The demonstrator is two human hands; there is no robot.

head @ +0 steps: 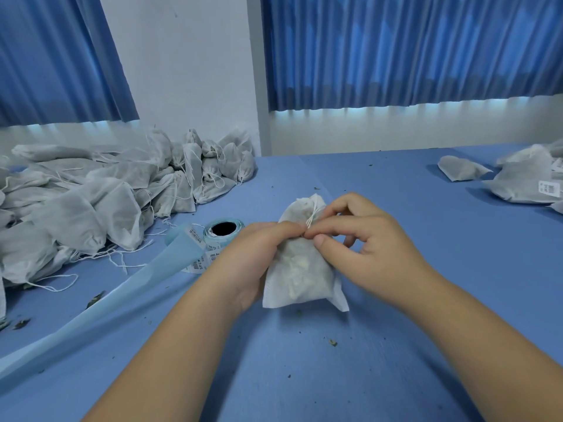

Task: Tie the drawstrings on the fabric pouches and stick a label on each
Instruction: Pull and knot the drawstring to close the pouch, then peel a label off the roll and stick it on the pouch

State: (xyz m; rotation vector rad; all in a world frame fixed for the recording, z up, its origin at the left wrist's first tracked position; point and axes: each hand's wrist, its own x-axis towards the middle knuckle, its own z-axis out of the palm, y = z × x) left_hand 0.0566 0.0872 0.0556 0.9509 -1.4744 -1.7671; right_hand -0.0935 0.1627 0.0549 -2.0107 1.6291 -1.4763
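The blue counter (396, 345) carries a pile of pouches (91, 208) far left. Near centre lies one pouch (300, 278). The left grip (253, 254) grasps its neck and the right grip (365, 239) pinches the drawstring (313, 214). If the string goes slack, the knot could slip.

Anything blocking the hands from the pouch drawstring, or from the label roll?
Nothing visible. The left hand grips the pouch, the right hand pinches the drawstring at its neck; the label roll lies uncovered beside the left hand.

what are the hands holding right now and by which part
The left hand grips the fabric pouch by its side edge, just below the gathered neck. The right hand pinches the white drawstring at that neck.
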